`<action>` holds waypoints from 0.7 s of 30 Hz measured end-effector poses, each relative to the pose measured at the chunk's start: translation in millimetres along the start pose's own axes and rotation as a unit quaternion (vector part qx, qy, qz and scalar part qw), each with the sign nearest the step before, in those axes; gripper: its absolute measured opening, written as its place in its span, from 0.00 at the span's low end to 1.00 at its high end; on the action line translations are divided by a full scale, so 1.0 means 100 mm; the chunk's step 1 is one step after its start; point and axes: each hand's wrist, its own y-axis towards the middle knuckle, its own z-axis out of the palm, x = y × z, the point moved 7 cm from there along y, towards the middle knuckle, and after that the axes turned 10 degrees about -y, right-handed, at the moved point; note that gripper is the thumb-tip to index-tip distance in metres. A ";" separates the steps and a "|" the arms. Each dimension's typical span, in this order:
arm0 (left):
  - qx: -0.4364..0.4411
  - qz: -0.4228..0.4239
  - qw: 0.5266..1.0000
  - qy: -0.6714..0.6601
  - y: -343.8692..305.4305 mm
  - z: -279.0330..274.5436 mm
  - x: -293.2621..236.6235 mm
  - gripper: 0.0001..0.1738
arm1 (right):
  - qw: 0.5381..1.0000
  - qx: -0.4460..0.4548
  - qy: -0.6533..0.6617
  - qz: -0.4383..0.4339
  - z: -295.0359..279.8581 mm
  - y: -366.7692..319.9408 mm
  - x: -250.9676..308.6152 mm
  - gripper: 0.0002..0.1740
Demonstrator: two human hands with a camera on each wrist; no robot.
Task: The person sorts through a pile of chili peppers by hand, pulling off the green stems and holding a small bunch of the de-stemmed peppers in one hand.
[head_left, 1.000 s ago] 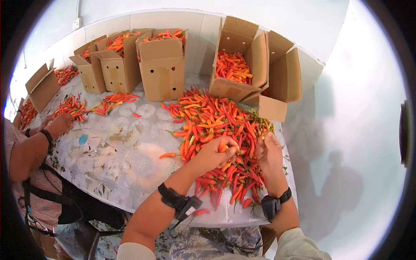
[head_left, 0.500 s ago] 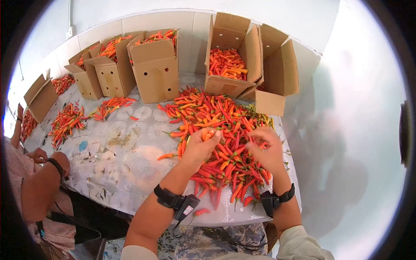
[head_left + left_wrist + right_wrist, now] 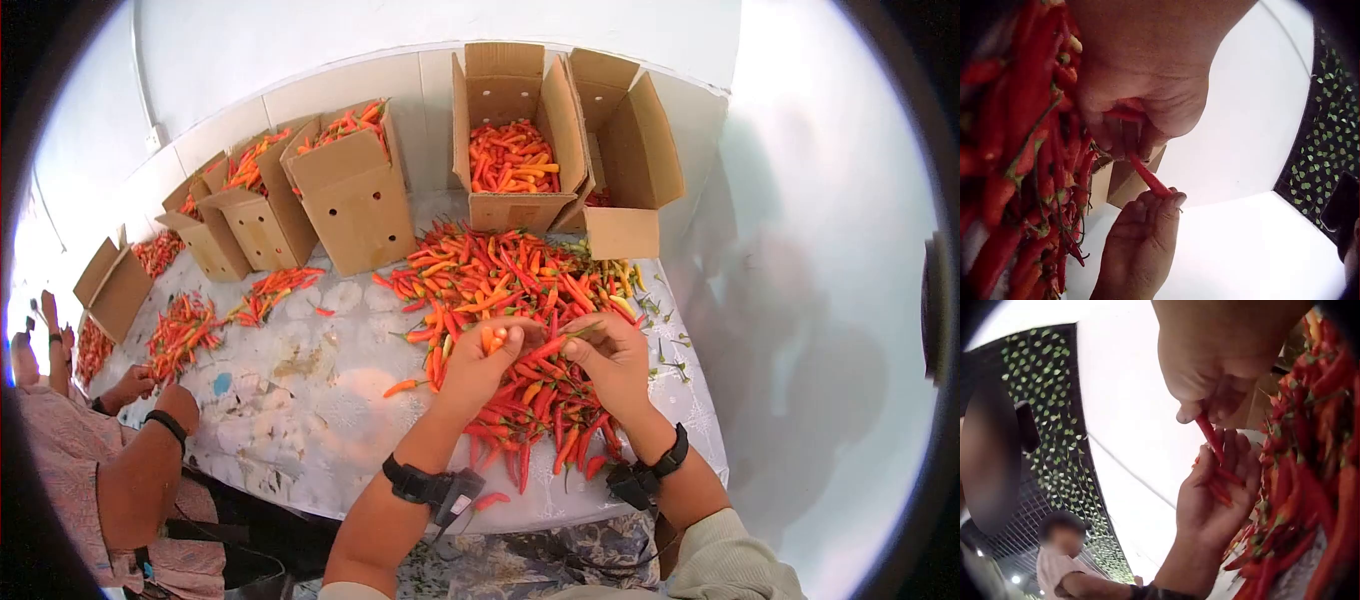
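My left hand (image 3: 474,372) is over the chili pile (image 3: 520,262), its fingers curled round several chilies (image 3: 1221,492) that lie in the palm. Between the two hands stretches a red chili (image 3: 545,350). My right hand (image 3: 618,372) pinches that chili at its stem end between thumb and fingers, and its other end reaches the left fingers. In the left wrist view the same red chili (image 3: 1150,179) slants from the left hand down to the right fingertips. The pile of red and orange chilies with green stems spreads beneath and beyond both hands.
Behind the pile stand an open cardboard box (image 3: 520,212) of chilies and another open box (image 3: 622,234). More filled boxes (image 3: 355,215) line the wall to the left. Small chili heaps (image 3: 185,332) lie near another person (image 3: 130,480) at left. Loose stems (image 3: 672,362) lie at right.
My right hand went from the pile's right side toward the left hand, and now pinches a red chili there. The left hand keeps its chilies. The head view has shifted.
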 end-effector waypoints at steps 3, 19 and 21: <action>0.021 -0.057 0.998 -0.028 -0.06 0.13 0.07 0.14 | 1.000 0.013 -0.013 -0.013 0.04 0.01 -0.20 0.07; 0.094 -0.119 0.985 0.079 -0.13 0.19 0.14 0.13 | 0.993 0.096 0.050 0.039 0.08 0.05 -0.26 0.07; 0.092 -0.123 0.985 0.077 -0.13 0.18 0.15 0.13 | 0.987 0.115 0.091 0.071 0.09 0.04 -0.28 0.07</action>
